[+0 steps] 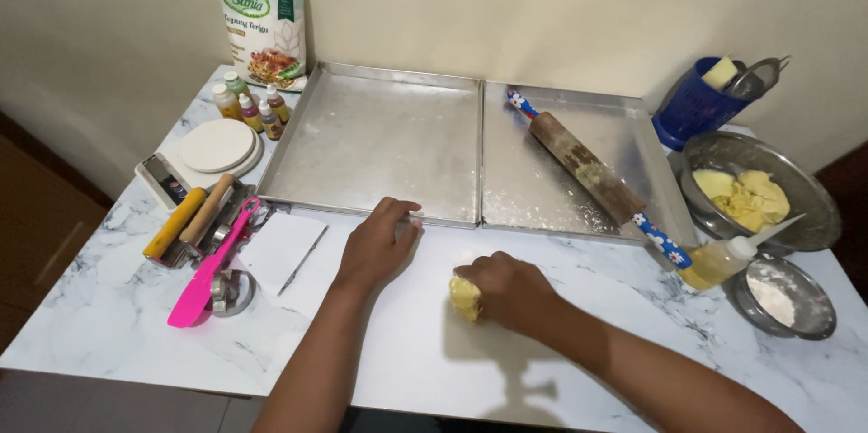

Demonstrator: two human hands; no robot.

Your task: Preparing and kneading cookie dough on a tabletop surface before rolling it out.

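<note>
R hand (508,288) is curled over a yellow dough lump (466,297), gripping it vs the marble table (117,306), near the front edge, just below the trays. L hand (378,248) lies flat, fingers spread, holding nothing, fingertips touching the front rim of the left tray (371,139). Right tray (579,135) carries a rolling pin (592,171) lying diagonally, its lower handle overhanging the rim. Risks, imo: table under the dough looks unfloured, so dough may stick & tear; L hand pushing the rim could slide the tray; the squeeze bottle (719,261) beside the flour bowl (785,296) may tip if an elbow swings out.
</note>
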